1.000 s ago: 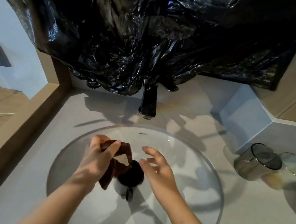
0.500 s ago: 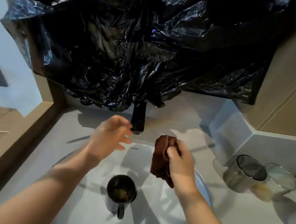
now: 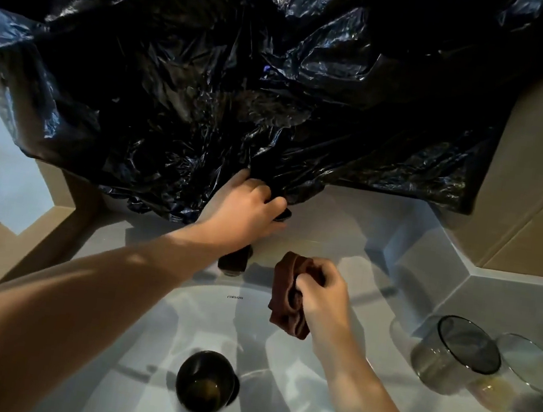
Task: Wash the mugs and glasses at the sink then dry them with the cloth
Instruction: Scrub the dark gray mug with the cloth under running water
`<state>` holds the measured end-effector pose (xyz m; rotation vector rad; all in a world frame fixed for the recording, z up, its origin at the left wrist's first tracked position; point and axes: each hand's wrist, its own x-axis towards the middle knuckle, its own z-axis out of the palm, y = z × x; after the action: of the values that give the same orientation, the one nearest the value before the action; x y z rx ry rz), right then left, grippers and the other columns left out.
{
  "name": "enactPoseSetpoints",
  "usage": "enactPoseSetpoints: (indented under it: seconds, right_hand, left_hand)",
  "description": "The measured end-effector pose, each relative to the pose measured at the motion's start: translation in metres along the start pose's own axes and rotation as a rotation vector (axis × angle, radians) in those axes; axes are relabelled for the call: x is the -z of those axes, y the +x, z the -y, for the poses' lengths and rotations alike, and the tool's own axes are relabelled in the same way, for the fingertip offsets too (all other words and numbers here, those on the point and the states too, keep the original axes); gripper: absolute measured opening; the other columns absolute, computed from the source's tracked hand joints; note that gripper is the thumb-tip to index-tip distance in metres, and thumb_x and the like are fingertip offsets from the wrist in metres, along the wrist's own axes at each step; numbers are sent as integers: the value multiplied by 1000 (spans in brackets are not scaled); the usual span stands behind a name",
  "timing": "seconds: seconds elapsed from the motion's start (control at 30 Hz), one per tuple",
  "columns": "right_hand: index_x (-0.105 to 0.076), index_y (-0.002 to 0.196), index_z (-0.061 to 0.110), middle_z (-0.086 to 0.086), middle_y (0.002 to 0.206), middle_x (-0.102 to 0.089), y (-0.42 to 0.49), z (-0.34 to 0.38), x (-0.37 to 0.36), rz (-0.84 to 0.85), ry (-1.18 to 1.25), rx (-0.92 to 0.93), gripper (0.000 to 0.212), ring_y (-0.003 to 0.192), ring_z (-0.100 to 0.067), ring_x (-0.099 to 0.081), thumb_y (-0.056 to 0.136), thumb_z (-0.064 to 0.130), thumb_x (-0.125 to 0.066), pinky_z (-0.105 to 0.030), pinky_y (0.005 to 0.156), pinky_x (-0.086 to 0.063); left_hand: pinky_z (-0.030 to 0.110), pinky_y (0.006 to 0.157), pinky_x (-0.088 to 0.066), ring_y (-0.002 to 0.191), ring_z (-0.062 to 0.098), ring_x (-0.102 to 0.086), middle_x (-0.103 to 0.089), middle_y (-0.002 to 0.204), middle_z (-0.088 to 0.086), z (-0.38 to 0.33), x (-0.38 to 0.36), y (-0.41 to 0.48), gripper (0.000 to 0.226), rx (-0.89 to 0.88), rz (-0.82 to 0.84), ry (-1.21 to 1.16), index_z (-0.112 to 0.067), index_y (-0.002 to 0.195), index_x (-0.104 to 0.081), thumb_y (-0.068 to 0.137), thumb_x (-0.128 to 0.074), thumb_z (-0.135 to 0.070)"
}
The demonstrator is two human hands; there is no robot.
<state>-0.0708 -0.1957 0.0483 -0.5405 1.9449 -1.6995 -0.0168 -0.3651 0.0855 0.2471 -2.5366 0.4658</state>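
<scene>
A dark mug (image 3: 205, 390) with a white outside stands upright in the white sink basin (image 3: 147, 355), handle toward me, some liquid in its bottom. My right hand (image 3: 319, 302) holds a bunched brown cloth (image 3: 289, 299) above the basin's back right. My left hand (image 3: 245, 207) is closed around the black tap handle (image 3: 283, 213) at the back, just under the black plastic; the tap's spout (image 3: 233, 261) shows below my wrist. Two glasses stand on the counter at the right: a smoky one (image 3: 455, 356) and a clear one (image 3: 517, 373) beside it.
A large crumpled black plastic sheet (image 3: 245, 81) hangs over the wall behind the sink and reaches down to the tap. A grey ledge (image 3: 427, 271) juts out at the back right. A wooden shelf edge (image 3: 54, 222) borders the counter on the left.
The cloth passed from my left hand to my right and rose out of the mug. My left hand moved up and back from the basin to the tap handle and closed on it.
</scene>
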Motion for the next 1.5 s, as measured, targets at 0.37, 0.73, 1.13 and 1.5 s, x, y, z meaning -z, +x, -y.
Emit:
enactPoseSetpoints:
  seconds: [0.37,0.73,1.13,1.5]
  right_hand:
    - [-48,67,6,-14,70,-53,19,3,-16,-44,47,-83,50,70,-28,-53,88,51,-53,-37,72,-44]
    - [-69,90,12,-12,96,-70,49,44,-31,183,120,-120,25,92,-26,-67,91,34,-59,-35,80,-51]
    - [-56,63,9,-2,39,-55,52,50,-37,155,305,-293,33,33,-17,-54,92,24,-57,-17,39,-43]
    - [-56,63,8,-1,39,-54,49,53,-42,50,336,-243,27,33,-16,-53,88,17,-62,-16,39,-43]
  left_hand:
    - [56,75,-53,44,29,-60,-58,56,12,3,7,-3,27,-9,36,72,-6,69,-64,76,-68,-32]
    - [39,76,-42,96,34,-52,-62,99,10,7,34,-29,24,306,-70,-150,-16,97,-68,78,-60,-29]
    - [15,95,-31,121,16,-52,-59,128,0,6,16,-66,36,650,205,-667,-14,120,-66,89,-64,-31]
    - [-3,92,-29,112,-2,-50,-56,121,-14,-13,8,-85,30,827,34,-995,-15,123,-63,94,-57,-16]
